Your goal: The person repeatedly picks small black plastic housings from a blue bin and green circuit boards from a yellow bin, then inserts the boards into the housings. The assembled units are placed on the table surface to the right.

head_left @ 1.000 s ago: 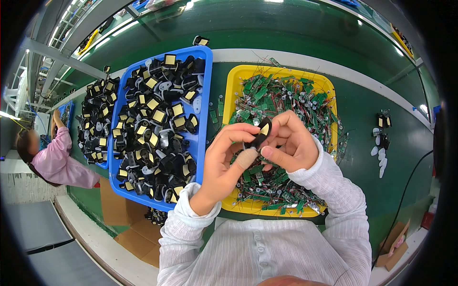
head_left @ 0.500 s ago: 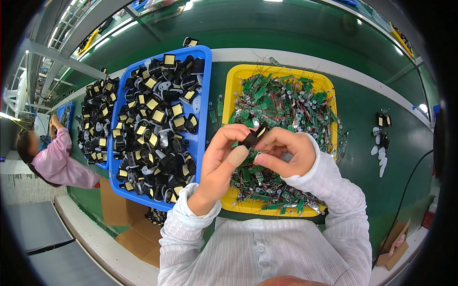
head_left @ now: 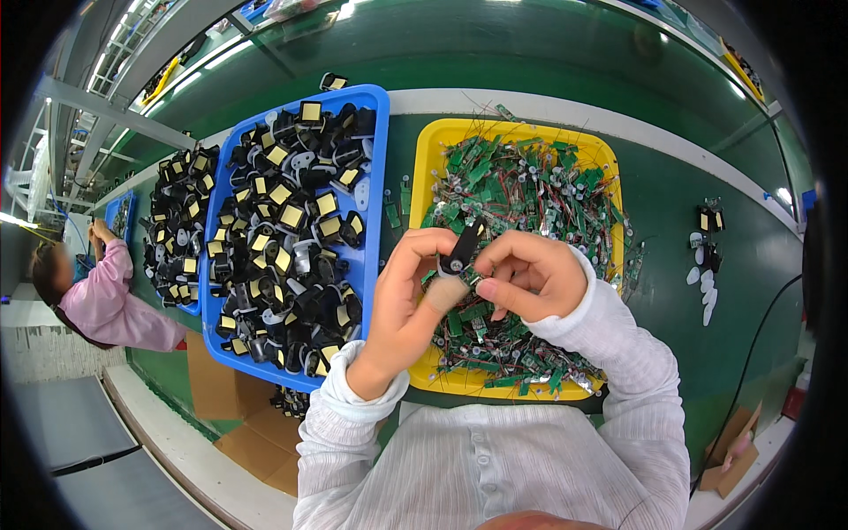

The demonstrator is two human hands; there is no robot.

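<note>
Above the near half of the yellow tray, my left hand grips a small black plastic housing between thumb and fingers. A pale strip runs along one side of the housing, and a round grey end shows near the thumb. A bandage-like wrap covers that thumb. Close on its right, my right hand is closed in a pinch beside the housing; whatever sits between its fingertips is too small to make out. Green circuit boards with thin red and black wires heap up in the tray beneath both hands.
A blue tray of black housings with yellow pads stands to the left, with more housings past it. Loose black and white parts lie at the right, near a black cable. A person in pink works far left.
The black housing has turned in my left hand, from slanting to more upright, with its round end now showing toward me. My right fingers stay close beside it.
</note>
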